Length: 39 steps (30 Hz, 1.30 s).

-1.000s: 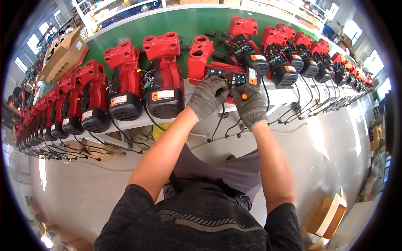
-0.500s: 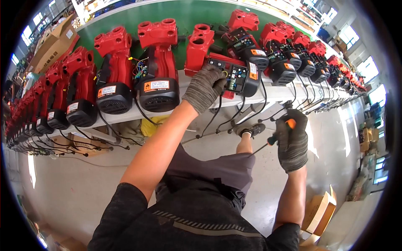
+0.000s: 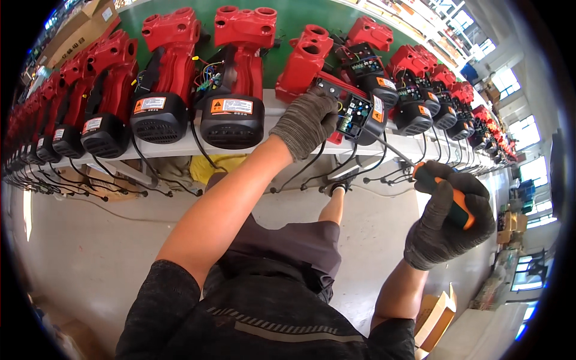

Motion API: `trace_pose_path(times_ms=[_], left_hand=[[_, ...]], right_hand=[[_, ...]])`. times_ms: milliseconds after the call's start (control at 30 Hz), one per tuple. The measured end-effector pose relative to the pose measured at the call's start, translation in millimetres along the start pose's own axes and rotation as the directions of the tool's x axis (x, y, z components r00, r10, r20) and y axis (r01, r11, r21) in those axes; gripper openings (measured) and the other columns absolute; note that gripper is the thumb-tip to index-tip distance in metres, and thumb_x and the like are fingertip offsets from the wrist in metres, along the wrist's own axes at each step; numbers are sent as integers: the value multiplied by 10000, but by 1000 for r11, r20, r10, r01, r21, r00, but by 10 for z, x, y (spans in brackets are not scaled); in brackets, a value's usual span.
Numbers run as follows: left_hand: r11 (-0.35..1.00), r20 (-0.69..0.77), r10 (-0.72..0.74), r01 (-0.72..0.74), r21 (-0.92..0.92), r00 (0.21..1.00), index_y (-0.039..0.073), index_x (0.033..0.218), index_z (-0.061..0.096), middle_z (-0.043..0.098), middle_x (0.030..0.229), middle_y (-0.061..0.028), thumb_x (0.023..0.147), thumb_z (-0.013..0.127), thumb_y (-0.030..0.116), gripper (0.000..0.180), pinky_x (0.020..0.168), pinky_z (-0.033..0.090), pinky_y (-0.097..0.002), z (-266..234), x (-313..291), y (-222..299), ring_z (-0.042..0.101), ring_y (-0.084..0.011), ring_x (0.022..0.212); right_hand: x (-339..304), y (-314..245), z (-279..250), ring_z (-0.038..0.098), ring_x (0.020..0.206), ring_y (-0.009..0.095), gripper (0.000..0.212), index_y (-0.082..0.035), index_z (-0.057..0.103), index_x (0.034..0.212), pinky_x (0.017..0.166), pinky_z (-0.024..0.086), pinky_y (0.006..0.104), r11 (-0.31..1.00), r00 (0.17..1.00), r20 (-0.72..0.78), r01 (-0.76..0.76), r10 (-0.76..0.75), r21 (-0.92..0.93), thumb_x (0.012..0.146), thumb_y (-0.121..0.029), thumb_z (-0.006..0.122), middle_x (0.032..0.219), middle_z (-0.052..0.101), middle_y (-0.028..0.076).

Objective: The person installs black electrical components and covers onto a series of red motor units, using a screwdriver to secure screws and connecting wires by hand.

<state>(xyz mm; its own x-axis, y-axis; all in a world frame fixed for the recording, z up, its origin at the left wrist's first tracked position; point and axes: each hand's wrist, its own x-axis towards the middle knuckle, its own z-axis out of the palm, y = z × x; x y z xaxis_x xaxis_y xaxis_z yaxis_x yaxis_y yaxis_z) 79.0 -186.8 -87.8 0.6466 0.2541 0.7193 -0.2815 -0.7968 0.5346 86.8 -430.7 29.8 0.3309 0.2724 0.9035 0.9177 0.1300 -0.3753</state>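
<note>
My left hand (image 3: 307, 123), in a grey knit glove, rests on a red-and-black machine (image 3: 302, 65) on the bench. Its fingers are curled in at the left end of an exposed circuit board (image 3: 353, 117); whatever they pinch is hidden. My right hand (image 3: 447, 225), gloved as well, is closed around the orange and dark green handle of a screwdriver (image 3: 427, 178). The shaft slants up and left toward the board's black housing (image 3: 377, 127). I cannot tell whether its tip touches.
Similar machines (image 3: 233, 114) stand in a long row along the white-edged bench (image 3: 270, 96) with a green top. Black cables (image 3: 201, 147) dangle off its front. An open cardboard box (image 3: 435, 318) sits on the floor at lower right. Beneath the bench lies yellow cloth (image 3: 210, 165).
My right hand has risen and moved right, swinging the screwdriver from pointing down-left to pointing up at the machine. My left hand stays at the board while the view has shifted.
</note>
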Motion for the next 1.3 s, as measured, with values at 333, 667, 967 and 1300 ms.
trace_pose_path(times_ms=[333,667,967,1300], left_hand=[[995,-30,-92,90,-51,995,10,955,660,639,914,-157,754,715,-43,215,757,537,-390,107,-43,-21,628,-326,848],[999,-61,-35,33,-36,997,1,945,652,639,921,-168,756,714,-11,199,789,531,-425,79,-41,-28,621,-351,878],[1000,-52,-17,17,6,999,4,921,636,634,906,-166,756,712,-6,181,792,523,-435,88,-37,-33,609,-357,896],[999,-36,-41,41,-6,999,3,904,638,630,887,-165,776,719,11,152,786,520,-448,63,-18,10,602,-362,875]], right_hand=[[-40,156,258,720,917,306,452,-146,401,1197,651,644,331,997,998,-14,-66,66,45,905,76,665,1113,555,163],[-82,168,300,720,902,337,456,-131,399,1186,745,638,400,999,999,39,-34,34,-12,893,90,670,1101,562,177],[-77,152,300,721,894,350,428,-114,414,1162,717,639,418,1000,999,33,-7,7,-13,890,84,678,1096,557,191],[38,-66,281,714,905,325,312,-67,555,1023,735,592,382,994,978,205,0,22,-109,815,122,690,1055,643,188]])
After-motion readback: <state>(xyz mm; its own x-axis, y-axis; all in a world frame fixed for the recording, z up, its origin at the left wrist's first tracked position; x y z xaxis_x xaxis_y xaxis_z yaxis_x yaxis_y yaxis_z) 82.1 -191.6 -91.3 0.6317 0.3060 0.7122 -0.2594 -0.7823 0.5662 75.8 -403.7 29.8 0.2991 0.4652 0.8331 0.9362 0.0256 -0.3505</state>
